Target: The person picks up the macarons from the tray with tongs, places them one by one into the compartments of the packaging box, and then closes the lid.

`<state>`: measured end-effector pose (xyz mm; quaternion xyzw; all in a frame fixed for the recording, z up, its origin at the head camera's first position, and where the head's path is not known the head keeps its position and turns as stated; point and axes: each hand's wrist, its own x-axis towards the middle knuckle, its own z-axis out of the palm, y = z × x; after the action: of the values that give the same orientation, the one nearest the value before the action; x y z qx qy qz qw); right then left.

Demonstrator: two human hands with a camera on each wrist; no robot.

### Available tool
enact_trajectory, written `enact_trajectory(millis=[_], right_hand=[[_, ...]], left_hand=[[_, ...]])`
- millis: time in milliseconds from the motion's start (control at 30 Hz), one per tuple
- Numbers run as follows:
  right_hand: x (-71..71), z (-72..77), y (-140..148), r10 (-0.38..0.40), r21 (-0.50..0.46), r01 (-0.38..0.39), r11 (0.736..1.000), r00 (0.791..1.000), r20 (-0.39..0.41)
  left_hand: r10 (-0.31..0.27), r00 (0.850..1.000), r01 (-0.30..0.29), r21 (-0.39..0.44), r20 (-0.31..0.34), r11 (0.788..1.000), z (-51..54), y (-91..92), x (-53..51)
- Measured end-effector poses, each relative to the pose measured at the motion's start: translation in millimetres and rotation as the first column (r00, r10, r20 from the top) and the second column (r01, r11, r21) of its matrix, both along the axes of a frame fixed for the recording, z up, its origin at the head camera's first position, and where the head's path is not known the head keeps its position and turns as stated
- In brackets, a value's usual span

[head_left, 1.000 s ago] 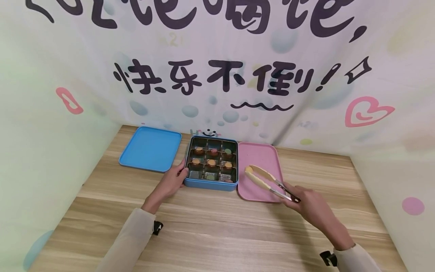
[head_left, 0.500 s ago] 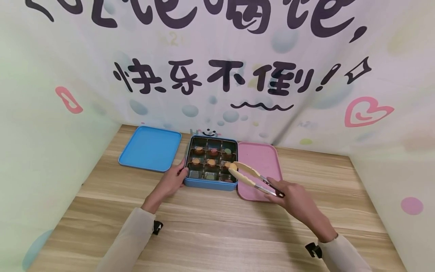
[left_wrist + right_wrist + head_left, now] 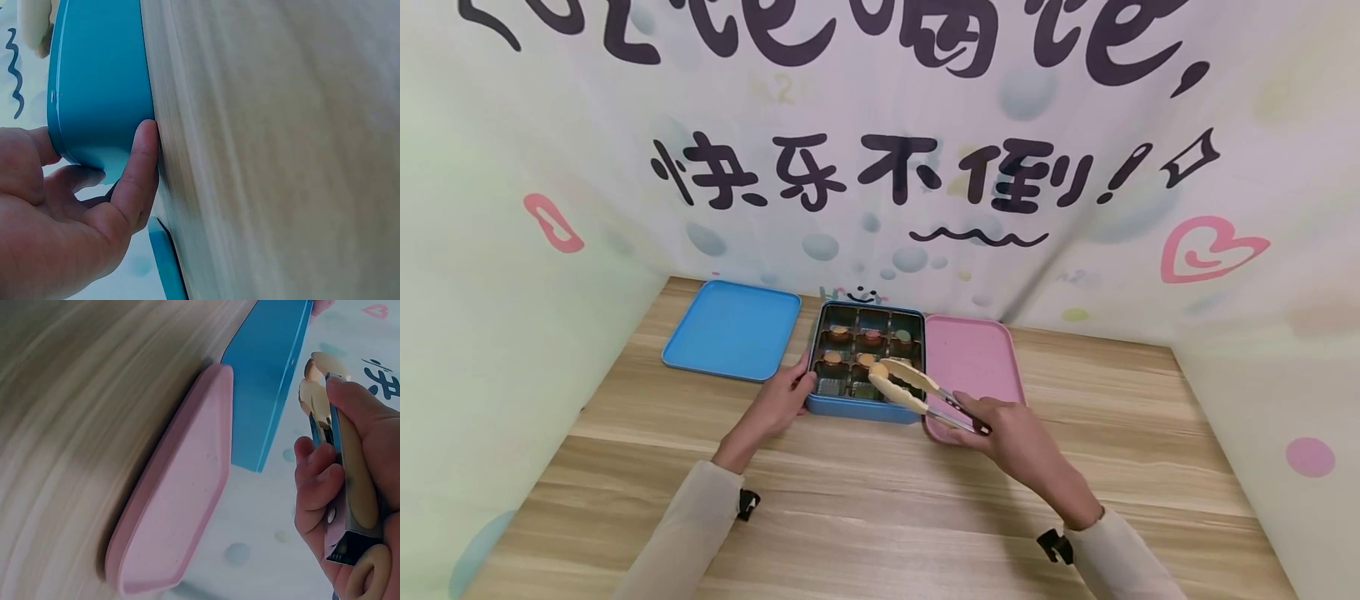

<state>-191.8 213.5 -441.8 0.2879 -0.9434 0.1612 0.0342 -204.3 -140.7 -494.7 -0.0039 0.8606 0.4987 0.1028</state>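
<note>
My left hand point(image 3: 778, 396) holds the left front corner of a blue square box point(image 3: 867, 407), its fingers against the wall in the left wrist view. A dark divided insert point(image 3: 857, 317) fills the box, with small round treats like macarons, orange, pink and green, in several compartments. My right hand point(image 3: 1018, 437) grips food tongs point(image 3: 917, 374) with pale tips. Pinched in them is a small round orange-tan macaron point(image 3: 878, 372), held above the front middle of the box. The tongs cover part of the right-hand compartments.
A blue lid point(image 3: 733, 329) lies left of the box on the wooden table point(image 3: 850, 508). To the right, a pink tray point(image 3: 973, 354) sits against the box, partly under the right hand. A printed cloth wall point(image 3: 775, 242) stands close behind.
My right hand has carried the tongs and macaron leftward, from over the pink tray to over the box. The left hand stays on the box.
</note>
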Motion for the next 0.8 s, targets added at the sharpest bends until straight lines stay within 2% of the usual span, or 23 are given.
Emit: enact_trajectory(millis=[233, 500, 800], right_hand=[[-0.2, 0.4, -19.7, 0.029, 0.004, -0.029, 1.0, 0.999, -0.021], [-0.8, -0.2, -34.0, 0.036, 0.006, -0.036, 0.999, 0.998, 0.055], [-3.3, -1.5, -46.1, 0.033, 0.008, -0.033, 0.999, 0.998, 0.054]], left_hand=[[-0.002, 1.0, 0.002, 0.002, -0.001, 1.0, -0.3, -1.0, 0.3], [0.0, 1.0, 0.0, 0.0, 0.002, 1.0, -0.6, -0.5, -0.2], [0.0, 1.0, 0.0, 0.0, -0.013, 1.0, 0.0, 0.3, -0.2]])
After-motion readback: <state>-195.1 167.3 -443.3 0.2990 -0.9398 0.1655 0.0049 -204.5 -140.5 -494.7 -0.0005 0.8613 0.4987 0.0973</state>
